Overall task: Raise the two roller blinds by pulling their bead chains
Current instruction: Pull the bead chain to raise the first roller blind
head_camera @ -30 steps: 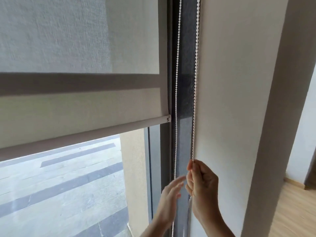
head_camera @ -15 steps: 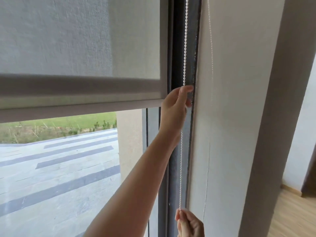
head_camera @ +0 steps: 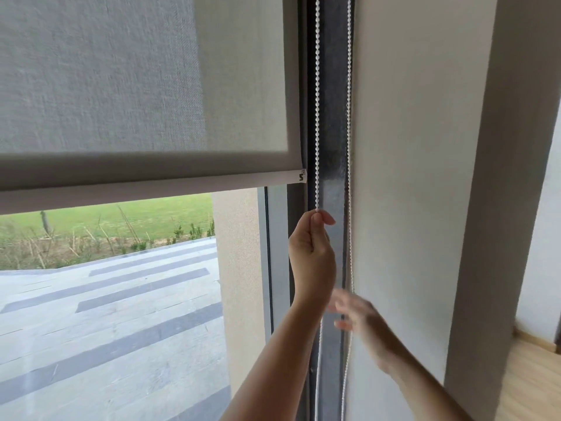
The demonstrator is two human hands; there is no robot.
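A grey roller blind (head_camera: 145,86) covers the upper window; its bottom bar (head_camera: 151,188) hangs at mid-height. A white bead chain loop runs down the dark frame to its right, with a left strand (head_camera: 317,101) and a right strand (head_camera: 349,117). My left hand (head_camera: 312,256) is pinched shut on the left strand just below the bar's end. My right hand (head_camera: 358,326) is lower, blurred, with fingers spread, beside the right strand; it holds nothing that I can see.
A pale wall (head_camera: 419,177) rises right of the chains, then a grey door frame (head_camera: 491,208) and wood floor (head_camera: 528,384). Through the glass (head_camera: 106,314) lie paving and grass.
My left hand went up, gripped the left strand and came down with it. My right hand let go of the chain low down and rose, open. The blind's bottom bar moved up.
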